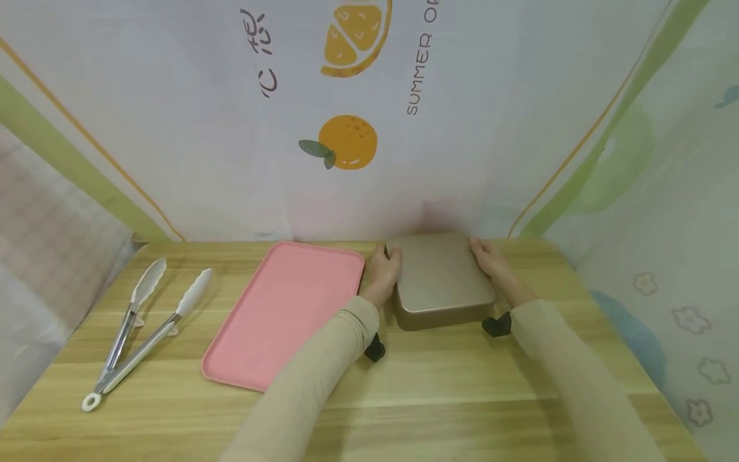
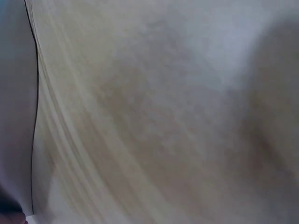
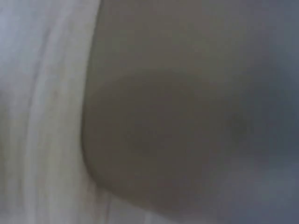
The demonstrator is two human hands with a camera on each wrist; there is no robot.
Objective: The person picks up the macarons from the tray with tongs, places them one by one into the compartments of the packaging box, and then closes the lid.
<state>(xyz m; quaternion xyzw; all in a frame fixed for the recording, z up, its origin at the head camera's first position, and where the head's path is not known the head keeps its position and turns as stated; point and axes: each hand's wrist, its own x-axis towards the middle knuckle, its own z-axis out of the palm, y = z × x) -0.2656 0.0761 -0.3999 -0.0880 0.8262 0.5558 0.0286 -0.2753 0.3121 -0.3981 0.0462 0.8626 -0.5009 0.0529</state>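
A square, gold-brown metal baking pan [image 1: 441, 273] with rounded corners is at the back right of the table, its broad flat face upward as if upside down. My left hand [image 1: 383, 273] grips its left side, the thumb near the top edge. On the opposite side my right hand [image 1: 491, 260] holds the right edge near the back corner. Fingers under or behind the pan are hidden. Up close in the right wrist view, the blurred brown pan [image 3: 154, 126] shows a rounded corner over the wood. The left wrist view is mostly blurred wood grain.
A pink rectangular tray [image 1: 288, 308] lies left of the pan, partly behind my left sleeve. Farther left, tongs [image 1: 124, 350] with white tips lie spread apart on the wooden table [image 1: 427, 398]. A printed curtain [image 1: 231, 160] hangs along the table's back edge.
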